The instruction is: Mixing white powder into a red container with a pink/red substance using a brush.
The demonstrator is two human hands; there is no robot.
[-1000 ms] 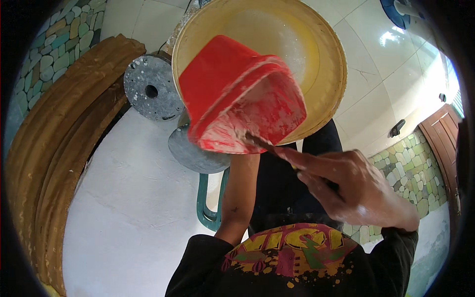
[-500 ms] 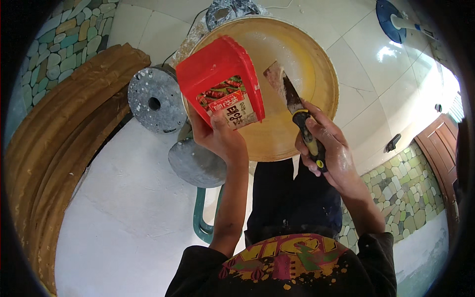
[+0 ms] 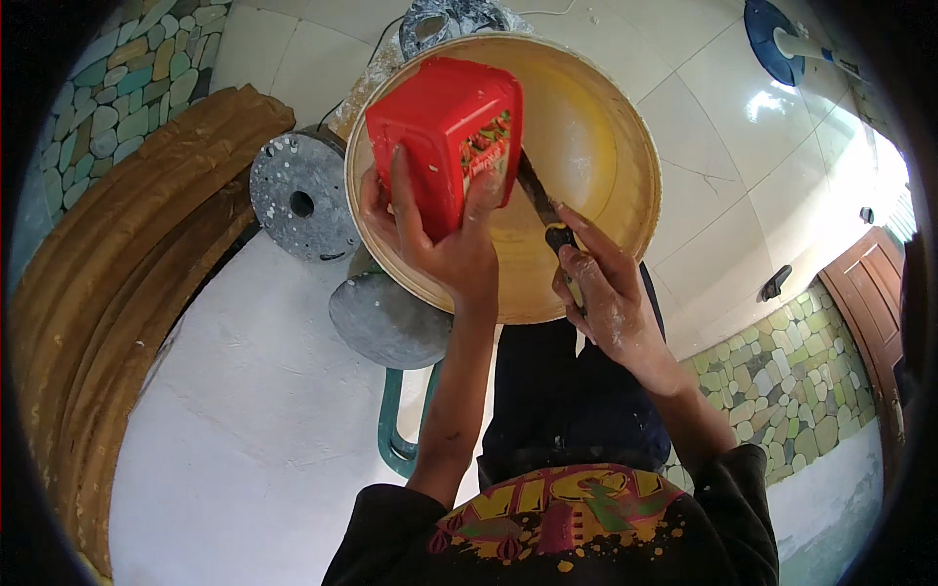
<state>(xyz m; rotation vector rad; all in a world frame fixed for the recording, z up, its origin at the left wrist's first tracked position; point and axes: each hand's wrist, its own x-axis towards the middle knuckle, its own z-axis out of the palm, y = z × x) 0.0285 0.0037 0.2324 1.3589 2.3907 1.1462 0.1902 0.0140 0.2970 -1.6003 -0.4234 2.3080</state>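
My left hand grips a red plastic container, turned over with its bottom and labelled side facing me, above a large round cream-coloured tub. The container's opening is hidden. My right hand, dusted pale, is closed on a putty knife with a dark blade and black handle. The blade's end disappears behind the container's right side. Inside the tub, the yellowish bottom shows a pale film.
A speckled grey disc and a grey rounded object stand left of the tub. Brown curved folds line the left. A green handle-like loop, a blue-based object, tiled floor and wooden door also show.
The red container has rotated from opening-visible to bottom-up. The knife came out of it, then its tip moved behind it again. My right hand has lowered and moved slightly left.
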